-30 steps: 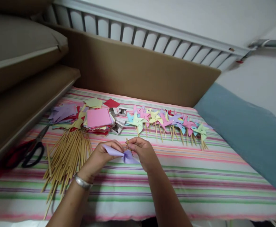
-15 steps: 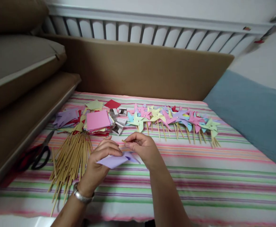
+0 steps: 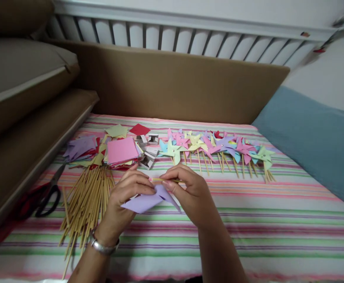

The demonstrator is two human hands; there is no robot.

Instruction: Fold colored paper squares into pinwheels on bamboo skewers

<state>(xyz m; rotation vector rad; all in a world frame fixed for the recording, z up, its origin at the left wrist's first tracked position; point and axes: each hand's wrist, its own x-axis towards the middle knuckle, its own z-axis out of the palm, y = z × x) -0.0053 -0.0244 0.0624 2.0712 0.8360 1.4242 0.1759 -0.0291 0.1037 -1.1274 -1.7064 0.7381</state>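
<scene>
My left hand (image 3: 127, 194) is closed on a lilac paper pinwheel (image 3: 144, 202), its blades folded toward the middle and hanging below the fingers. In my right hand (image 3: 186, 188) a thin wooden stick (image 3: 158, 180) is pinched between thumb and fingers, lying almost level. The stick's left end reaches the fingertips of my left hand, behind the pinwheel's top edge; whether it touches the paper I cannot tell. A bundle of similar sticks (image 3: 86, 200) lies just left of my left hand.
Beyond my hands are stacked paper squares (image 3: 121, 151), lilac cut pieces (image 3: 80, 148) and small open boxes (image 3: 147, 160). Pinwheels on sticks (image 3: 225, 145) lie in a row at the back right. Scissors (image 3: 50, 196) rest at the left by brown cushions (image 3: 39, 145). Striped cloth (image 3: 263, 232) covers the surface.
My right hand has moved slightly right and turned, bringing the stick level, with more of it showing and its end at my left fingertips. The pinwheel's right blade has swung lower.
</scene>
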